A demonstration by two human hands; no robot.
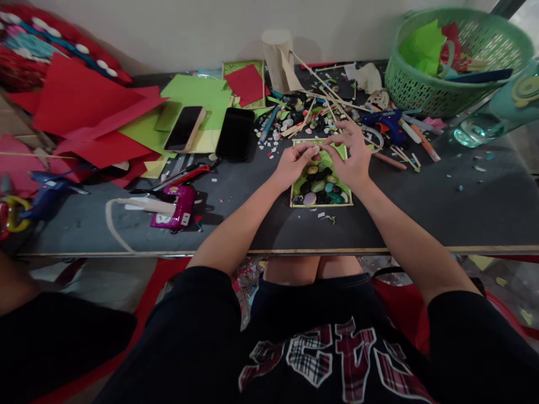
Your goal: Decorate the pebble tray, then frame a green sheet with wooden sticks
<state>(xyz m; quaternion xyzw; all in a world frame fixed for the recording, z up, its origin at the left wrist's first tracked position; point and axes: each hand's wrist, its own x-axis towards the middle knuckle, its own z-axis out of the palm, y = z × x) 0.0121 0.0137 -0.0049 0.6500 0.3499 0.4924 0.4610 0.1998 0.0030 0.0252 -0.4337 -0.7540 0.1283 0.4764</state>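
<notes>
Over the far half of a shallow, stick-edged green tray [321, 206], my left hand [293, 164] pinches a small whitish pebble [316, 150] between thumb and fingertips. My right hand [352, 156] is close beside it on the right, thumb and forefinger drawn together near the pebble, its other fingers loosely raised. Whatever lies between those right fingertips is too small to make out. Inside the tray are several smooth stones, among them a pale lilac stone [310, 198], an olive stone [318, 186] and a dark green stone [336, 198].
Pebbles, sticks and scraps litter the table behind the tray. A blue glue gun [389, 124] and a green basket [406, 92] stand right, with a water bottle [484, 126]. Leftward lie two phones [234, 134], red paper [90, 104] and a purple power adapter [179, 207]. Another person's arm [17, 283] shows far left.
</notes>
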